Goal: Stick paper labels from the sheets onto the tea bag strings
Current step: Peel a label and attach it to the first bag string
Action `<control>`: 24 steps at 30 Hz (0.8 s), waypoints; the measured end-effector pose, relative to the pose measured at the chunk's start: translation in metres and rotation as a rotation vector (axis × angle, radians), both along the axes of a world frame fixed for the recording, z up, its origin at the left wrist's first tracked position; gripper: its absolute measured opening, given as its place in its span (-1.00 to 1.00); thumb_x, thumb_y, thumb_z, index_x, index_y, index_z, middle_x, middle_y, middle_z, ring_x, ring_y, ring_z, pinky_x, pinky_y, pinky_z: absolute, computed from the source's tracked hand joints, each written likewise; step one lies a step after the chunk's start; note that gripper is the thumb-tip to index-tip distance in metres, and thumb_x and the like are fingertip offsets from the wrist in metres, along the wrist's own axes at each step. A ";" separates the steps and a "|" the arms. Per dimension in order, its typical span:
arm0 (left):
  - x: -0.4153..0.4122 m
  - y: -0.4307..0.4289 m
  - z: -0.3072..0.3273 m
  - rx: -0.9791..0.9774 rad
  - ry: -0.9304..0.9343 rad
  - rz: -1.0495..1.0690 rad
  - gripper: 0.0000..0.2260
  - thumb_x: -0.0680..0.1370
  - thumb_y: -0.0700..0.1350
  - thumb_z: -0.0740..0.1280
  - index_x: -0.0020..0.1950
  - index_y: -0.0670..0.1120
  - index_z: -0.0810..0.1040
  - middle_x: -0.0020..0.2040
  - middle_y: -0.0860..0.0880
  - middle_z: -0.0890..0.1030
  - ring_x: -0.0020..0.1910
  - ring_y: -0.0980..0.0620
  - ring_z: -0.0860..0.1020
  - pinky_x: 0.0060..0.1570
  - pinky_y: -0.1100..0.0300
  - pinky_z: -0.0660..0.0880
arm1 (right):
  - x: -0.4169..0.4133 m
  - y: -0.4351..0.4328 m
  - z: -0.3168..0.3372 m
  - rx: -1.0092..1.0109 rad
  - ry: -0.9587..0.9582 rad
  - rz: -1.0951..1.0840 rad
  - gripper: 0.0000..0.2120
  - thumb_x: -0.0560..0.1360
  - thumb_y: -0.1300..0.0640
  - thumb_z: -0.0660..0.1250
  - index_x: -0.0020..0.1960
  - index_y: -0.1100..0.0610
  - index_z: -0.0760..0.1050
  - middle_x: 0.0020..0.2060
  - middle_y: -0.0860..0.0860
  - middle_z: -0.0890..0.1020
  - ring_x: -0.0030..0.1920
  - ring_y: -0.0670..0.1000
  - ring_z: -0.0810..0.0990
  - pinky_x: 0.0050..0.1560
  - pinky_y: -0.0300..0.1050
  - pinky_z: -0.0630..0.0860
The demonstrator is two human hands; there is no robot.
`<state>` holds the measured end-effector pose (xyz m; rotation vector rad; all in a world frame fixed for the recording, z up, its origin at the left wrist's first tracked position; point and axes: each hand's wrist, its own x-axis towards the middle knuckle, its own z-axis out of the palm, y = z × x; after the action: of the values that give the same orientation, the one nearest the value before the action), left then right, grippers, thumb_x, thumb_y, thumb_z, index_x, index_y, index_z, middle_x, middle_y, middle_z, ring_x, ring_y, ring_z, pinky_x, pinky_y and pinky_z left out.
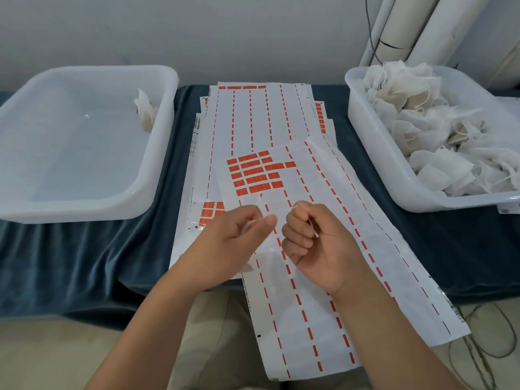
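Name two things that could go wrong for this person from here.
The string pinched in the right hand is thin, with little showing outside the fist; it may slip before a label goes on. The top label sheet lies askew and overhangs the near edge of the table; an arm could drag it off.

Centre of cloth-covered table [84, 257]: stack of label sheets [253, 116], running front to back. On top, one label sheet [323, 277] laid at an angle, near end overhanging front edge.
L of stack: plastic tub [157, 153], w/ single tea bag [145, 112] in far R corner.
R of stack: second tub [374, 153], w/ heap of tea bags [422, 128] inside.
Behind R tub: pipes [408, 29] against wall.
Above angled sheet: left hand [236, 243] and right hand [315, 243] side by side, tea bag string [313, 229] in both.
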<state>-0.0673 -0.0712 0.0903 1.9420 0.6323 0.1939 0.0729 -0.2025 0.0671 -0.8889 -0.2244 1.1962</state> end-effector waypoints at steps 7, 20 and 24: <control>0.010 0.040 -0.020 -0.257 0.136 0.585 -0.81 0.65 0.16 0.39 0.10 0.06 0.56 -0.05 0.09 0.76 -0.16 0.00 0.77 -0.19 -0.08 0.73 | -0.025 0.023 -0.030 -0.855 -1.760 0.196 -0.17 0.44 -0.61 -0.02 0.57 -0.19 0.22 0.57 -0.15 0.36 0.55 0.02 0.36 0.51 0.09 0.31; 0.020 0.035 -0.018 -0.515 -0.090 0.581 -0.81 0.58 -0.04 0.53 0.09 0.02 0.55 -0.03 0.08 0.78 -0.11 -0.07 0.79 -0.12 -0.20 0.72 | -0.020 -0.015 -0.038 -0.502 -1.582 -0.088 -0.60 0.59 -0.27 0.28 0.36 -0.16 0.56 0.29 -0.23 0.63 0.20 -0.28 0.58 0.32 -0.40 0.35; 0.016 0.014 -0.013 -0.553 -0.209 0.571 -0.82 0.62 -0.05 0.48 0.00 -0.03 0.49 0.03 0.03 0.78 -0.03 -0.09 0.78 -0.05 -0.16 0.72 | -0.014 -0.001 -0.021 -0.434 -1.355 -0.218 -0.55 0.55 -0.40 0.22 0.39 -0.29 0.40 0.31 -0.38 0.52 0.17 -0.41 0.52 0.10 -0.58 0.41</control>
<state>-0.0509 -0.0574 0.0777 1.1626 0.9704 0.5117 0.0588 -0.2030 0.0461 -1.9587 -0.9384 0.2595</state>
